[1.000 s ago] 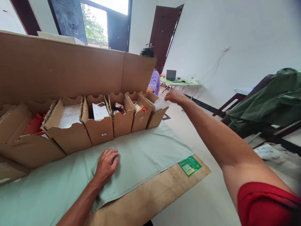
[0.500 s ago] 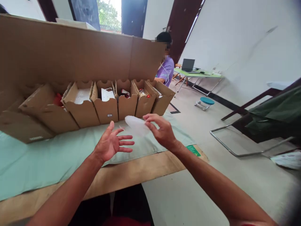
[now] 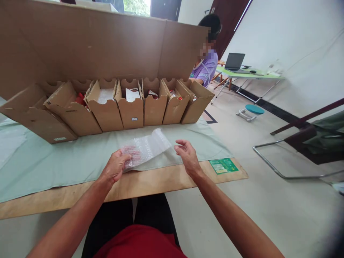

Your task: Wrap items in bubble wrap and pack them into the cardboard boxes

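Observation:
A clear sheet of bubble wrap (image 3: pixel 146 147) is held over the cloth near the table's front edge. My left hand (image 3: pixel 116 166) grips its left end, thumb on top and fingers showing through underneath. The far right end of the wrap curls upward. Just to the right of it, my right hand (image 3: pixel 188 154) is half curled with its thumb and fingertips apart. A small gap separates it from the wrap, and it holds nothing that I can see.
Several cardboard bins (image 3: pixel 131 114) stand in a row behind the hands, one with more bubble wrap (image 3: pixel 105 96). A tall cardboard panel (image 3: pixel 107 46) rises behind them. Light green cloth (image 3: pixel 86 157) covers the wooden table (image 3: pixel 166 179). A person in purple (image 3: pixel 208 68) sits beyond.
The bubble wrap has passed from my right hand into my left and lies more spread out. My right hand has let go of it. The view has tilted downward.

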{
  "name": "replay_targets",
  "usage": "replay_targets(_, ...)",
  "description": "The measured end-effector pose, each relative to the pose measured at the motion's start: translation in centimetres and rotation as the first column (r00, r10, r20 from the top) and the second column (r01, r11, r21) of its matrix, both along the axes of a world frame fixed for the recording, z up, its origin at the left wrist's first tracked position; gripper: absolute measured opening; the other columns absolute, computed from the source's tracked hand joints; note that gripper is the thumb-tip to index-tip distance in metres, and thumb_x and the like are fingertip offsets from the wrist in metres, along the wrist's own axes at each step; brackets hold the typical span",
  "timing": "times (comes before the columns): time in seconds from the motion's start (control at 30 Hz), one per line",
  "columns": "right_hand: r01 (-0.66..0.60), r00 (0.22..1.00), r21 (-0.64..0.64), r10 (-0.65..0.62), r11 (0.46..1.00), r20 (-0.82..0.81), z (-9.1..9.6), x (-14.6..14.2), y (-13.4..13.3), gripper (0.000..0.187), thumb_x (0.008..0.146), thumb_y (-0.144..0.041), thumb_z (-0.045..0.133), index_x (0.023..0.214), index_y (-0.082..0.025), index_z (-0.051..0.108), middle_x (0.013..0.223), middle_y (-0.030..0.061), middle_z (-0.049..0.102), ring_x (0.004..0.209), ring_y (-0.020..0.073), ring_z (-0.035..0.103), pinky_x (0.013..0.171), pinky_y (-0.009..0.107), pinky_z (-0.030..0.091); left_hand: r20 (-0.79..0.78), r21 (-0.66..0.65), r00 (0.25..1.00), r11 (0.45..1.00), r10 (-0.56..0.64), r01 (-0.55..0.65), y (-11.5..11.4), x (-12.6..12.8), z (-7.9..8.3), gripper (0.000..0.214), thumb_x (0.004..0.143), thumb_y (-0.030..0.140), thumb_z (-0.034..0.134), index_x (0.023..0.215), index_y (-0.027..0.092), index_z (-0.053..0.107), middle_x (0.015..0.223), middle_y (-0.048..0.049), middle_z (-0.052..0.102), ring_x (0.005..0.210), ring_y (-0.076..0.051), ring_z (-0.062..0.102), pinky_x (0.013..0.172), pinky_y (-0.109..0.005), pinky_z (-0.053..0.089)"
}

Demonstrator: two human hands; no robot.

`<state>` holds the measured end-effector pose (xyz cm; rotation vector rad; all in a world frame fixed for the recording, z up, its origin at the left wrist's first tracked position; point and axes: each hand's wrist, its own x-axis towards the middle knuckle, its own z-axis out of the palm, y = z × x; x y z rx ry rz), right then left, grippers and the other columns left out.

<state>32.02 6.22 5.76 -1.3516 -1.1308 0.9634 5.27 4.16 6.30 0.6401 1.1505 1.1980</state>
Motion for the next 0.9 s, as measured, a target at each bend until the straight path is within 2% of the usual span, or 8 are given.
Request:
replay_targets(0.13, -0.171, 0.9, 0.159, 0.088, 0.972, 0.427, 0.6, -1.9, 0.3, 0.061, 0.077, -0.051, 0.075, 0.129, -0.024, 0.059, 0.144, 0.0144, 0.06, 0.132, 0.0343, 0.056, 0.105, 0.051, 0.047, -0.041, -0.039, 0.998, 0.999, -0.037, 0.036, -0.7, -0.8, -0.8, 0.055, 0.051, 0.021, 0.081, 0.104, 0.013, 0.071, 0.085, -0.006, 0.081, 0.081, -0.026, 0.078, 0.078, -0.036, 0.062)
replay_targets(0.23, -0.23, 0.713, 0.032, 0.146, 0.973, 0.686, 0.3, -4.4, 2.6, 0.079, 0.075, -0.046, 0.081, 0.144, -0.021, 0.053, 0.154, 0.0196, 0.052, 0.141, 0.0403, 0.049, 0.115, 0.058, 0.038, -0.055, -0.038, 0.998, 0.998, -0.042, 0.04, -1.0, -0.7, -0.9, 0.057, 0.053, 0.024, 0.082, 0.108, 0.013, 0.071, 0.087, -0.006, 0.081, 0.081, -0.025, 0.078, 0.079, -0.036, 0.061)
replay_targets(0.4, -0.118, 0.678, -0.113, 0.163, 0.987, 0.717, 0.1, -2.8, 6.6, 0.039, 0.09, -0.026, 0.055, 0.127, -0.021, 0.064, 0.113, 0.0093, 0.076, 0.104, 0.0267, 0.071, 0.092, 0.039, 0.055, -0.137, -0.032, 0.989, 0.998, -0.057, 0.053, -0.8, -2.8, 0.0, 0.07, 0.055, 0.028, 0.08, 0.121, 0.011, 0.067, 0.083, -0.0051, 0.079, 0.076, -0.021, 0.075, 0.075, -0.031, 0.059)
replay_targets(0.6, -0.079, 0.613, -0.079, 0.111, 0.994, 0.782, -0.1, 3.5, 4.0, 0.042, 0.089, -0.027, 0.055, 0.13, -0.023, 0.063, 0.082, 0.0005, 0.071, 0.076, 0.0233, 0.07, 0.07, 0.032, 0.055, -0.433, -0.055, 0.89, 0.99, -0.143, 0.133, 0.0, -7.6, -0.9, 0.075, 0.063, 0.041, 0.076, 0.13, 0.011, 0.062, 0.067, 0.0023, 0.069, 0.056, -0.016, 0.061, 0.055, -0.026, 0.049)
replay_targets(0.67, -0.074, 0.558, -0.098, 0.123, 0.992, 0.821, -0.6, 4.2, 3.0, 0.044, 0.082, -0.022, 0.064, 0.126, -0.024, 0.067, 0.083, 0.0023, 0.072, 0.081, 0.0257, 0.071, 0.075, 0.034, 0.054, -0.616, -0.085, 0.755, 0.971, -0.226, 0.222, 0.0, -8.4, -1.9, 0.068, 0.069, 0.047, 0.067, 0.128, 0.013, 0.064, 0.061, 0.0038, 0.062, 0.05, -0.018, 0.058, 0.05, -0.028, 0.046)
replay_targets(0.73, -0.063, 0.501, -0.098, 0.117, 0.993, 0.858, -0.2, 4.8, 2.9, 0.047, 0.076, -0.019, 0.071, 0.122, -0.022, 0.07, 0.093, 0.0074, 0.075, 0.092, 0.0302, 0.071, 0.084, 0.039, 0.053, -0.836, -0.094, 0.504, 0.962, -0.216, 0.258, -0.1, -9.0, -2.8, 0.065, 0.074, 0.048, 0.058, 0.13, 0.015, 0.064, 0.063, 0.0016, 0.063, 0.052, -0.021, 0.06, 0.052, -0.03, 0.046)
replay_targets(0.83, -0.06, 0.437, -0.034, 0.057, 0.998, 0.897, 3.2, 6.2, 4.9, 0.04, 0.077, -0.02, 0.074, 0.116, -0.021, 0.072, 0.115, 0.0141, 0.074, 0.111, 0.0354, 0.067, 0.099, 0.048, 0.047, -0.998, 0.02, 0.07, 0.975, 0.004, 0.222, -0.2, -10.0, -3.5, 0.068, 0.084, 0.049, 0.049, 0.144, 0.017, 0.055, 0.088, -0.0079, 0.074, 0.073, -0.03, 0.07, 0.065, -0.038, 0.051)
replay_targets(0.9, -0.104, 0.438, 0.075, -0.022, 0.992, 0.899, 7.3, 7.2, 7.5, 0.025, 0.084, -0.021, 0.069, 0.109, -0.021, 0.073, 0.119, 0.0143, 0.073, 0.113, 0.0341, 0.065, 0.101, 0.049, 0.047, -0.974, 0.166, -0.108, 0.952, 0.199, 0.258, 0.0, -10.3, -3.8, 0.067, 0.091, 0.051, 0.042, 0.147, 0.015, 0.051, 0.106, -0.0155, 0.074, 0.09, -0.036, 0.072, 0.075, -0.045, 0.054)
